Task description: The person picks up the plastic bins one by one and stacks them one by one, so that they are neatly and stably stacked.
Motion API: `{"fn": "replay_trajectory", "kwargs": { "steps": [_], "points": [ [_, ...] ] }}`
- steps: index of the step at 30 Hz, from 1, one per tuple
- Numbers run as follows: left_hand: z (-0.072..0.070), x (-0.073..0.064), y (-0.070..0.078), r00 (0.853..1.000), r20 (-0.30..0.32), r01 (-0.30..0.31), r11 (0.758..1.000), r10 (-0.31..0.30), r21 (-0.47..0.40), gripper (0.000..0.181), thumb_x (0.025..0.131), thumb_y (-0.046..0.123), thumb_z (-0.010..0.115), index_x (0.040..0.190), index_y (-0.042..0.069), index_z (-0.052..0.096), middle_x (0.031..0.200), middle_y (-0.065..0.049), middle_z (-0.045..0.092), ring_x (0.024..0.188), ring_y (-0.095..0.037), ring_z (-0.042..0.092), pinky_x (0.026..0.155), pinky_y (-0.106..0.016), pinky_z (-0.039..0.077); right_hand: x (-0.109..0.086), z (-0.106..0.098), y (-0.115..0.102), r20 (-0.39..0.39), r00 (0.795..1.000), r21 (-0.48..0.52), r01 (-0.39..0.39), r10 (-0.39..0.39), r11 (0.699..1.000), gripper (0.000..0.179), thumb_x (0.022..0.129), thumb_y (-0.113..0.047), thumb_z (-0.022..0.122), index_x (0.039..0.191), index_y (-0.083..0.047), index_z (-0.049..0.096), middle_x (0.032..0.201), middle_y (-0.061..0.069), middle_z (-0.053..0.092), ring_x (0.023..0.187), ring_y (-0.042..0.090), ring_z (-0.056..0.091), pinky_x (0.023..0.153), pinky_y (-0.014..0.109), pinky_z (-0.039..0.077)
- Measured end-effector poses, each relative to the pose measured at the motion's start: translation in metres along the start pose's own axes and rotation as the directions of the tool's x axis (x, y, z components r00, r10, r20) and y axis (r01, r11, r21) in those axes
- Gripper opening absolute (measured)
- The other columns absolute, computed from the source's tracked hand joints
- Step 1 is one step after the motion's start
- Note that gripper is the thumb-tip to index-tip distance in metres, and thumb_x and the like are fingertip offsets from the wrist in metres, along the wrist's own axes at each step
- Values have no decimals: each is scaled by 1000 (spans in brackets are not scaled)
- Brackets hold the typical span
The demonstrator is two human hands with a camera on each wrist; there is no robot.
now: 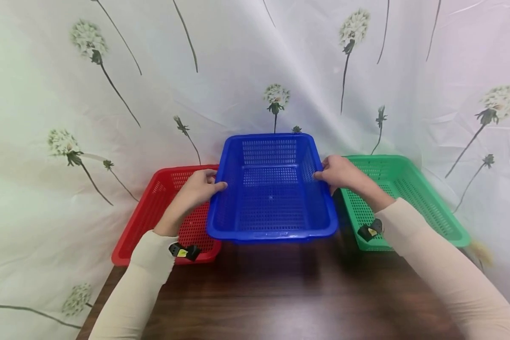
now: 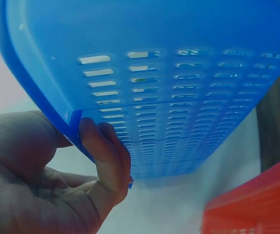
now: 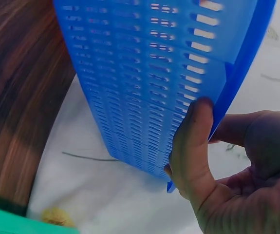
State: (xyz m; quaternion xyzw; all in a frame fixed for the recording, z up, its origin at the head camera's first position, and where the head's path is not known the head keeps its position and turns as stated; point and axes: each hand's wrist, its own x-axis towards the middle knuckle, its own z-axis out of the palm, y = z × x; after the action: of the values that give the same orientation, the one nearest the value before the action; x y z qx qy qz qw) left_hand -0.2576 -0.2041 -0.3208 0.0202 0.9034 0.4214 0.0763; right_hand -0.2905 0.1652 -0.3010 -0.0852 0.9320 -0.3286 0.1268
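Head view shows left hand (image 1: 195, 189) and right hand (image 1: 342, 172) each curled round a side rim of the blue basket (image 1: 272, 222); keeping both grips level should stop it tipping.

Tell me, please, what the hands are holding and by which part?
Left hand and right hand hold the blue basket by its side rims.
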Motion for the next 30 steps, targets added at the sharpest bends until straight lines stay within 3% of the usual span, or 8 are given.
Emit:
{"fn": "replay_trajectory", "kwargs": {
  "steps": [6,12,17,20,24,26,30],
  "points": [
    [-28,-12,-3,1000,-6,2,1000,-2,1,69,109,27,61,163,-5,33,141,-30,63,114,-40,75,96,-47,63,0,3,-24,13,1000,11,17,-17,1000,34,108,-24,63,118,9,62,101,25,76,67,21,77,70,34,66],
    [-55,-15,-11,999,-12,-32,999,32,-11,69,108,26,62,162,-7,34,135,-32,65,97,-19,75,81,-27,63,3,9,-43,-12,999,40,47,-47,998,38,107,-27,66,123,7,61,103,21,74,74,24,78,72,33,65],
    [-75,-19,-20,999,-16,-36,999,35,-40,69,109,23,60,163,-8,32,143,-34,58,91,-8,72,78,-25,63,10,16,-60,-11,997,90,72,-71,993,43,106,-27,69,131,7,60,109,21,75,83,26,79,76,35,66],
    [-86,-21,-24,1000,-25,-14,999,13,-29,69,109,25,60,164,-6,31,150,-34,53,100,-13,71,85,-31,65,15,20,-70,4,996,121,85,-87,989,39,106,-26,69,127,6,63,107,22,77,83,28,80,79,39,66],
    [-102,-26,-30,1000,-25,19,1000,-19,8,72,110,31,59,166,-4,29,160,-35,44,122,-28,64,106,-49,58,23,25,-82,47,993,188,102,-112,977,36,106,-26,68,123,6,65,105,21,78,76,25,80,80,41,67],
    [-110,-28,-35,999,-25,31,999,-31,26,74,110,34,58,167,-2,27,162,-34,41,124,-27,63,105,-45,59,26,28,-88,62,991,230,103,-121,968,37,106,-25,68,125,7,62,106,21,77,72,24,79,80,40,67],
    [-124,-30,-45,998,-41,44,998,-42,52,76,110,38,59,167,1,27,166,-34,35,125,-25,62,93,-29,59,32,35,-100,71,989,307,104,-132,946,42,107,-23,68,131,8,55,109,23,75,73,24,78,79,39,67]
  ]
}}
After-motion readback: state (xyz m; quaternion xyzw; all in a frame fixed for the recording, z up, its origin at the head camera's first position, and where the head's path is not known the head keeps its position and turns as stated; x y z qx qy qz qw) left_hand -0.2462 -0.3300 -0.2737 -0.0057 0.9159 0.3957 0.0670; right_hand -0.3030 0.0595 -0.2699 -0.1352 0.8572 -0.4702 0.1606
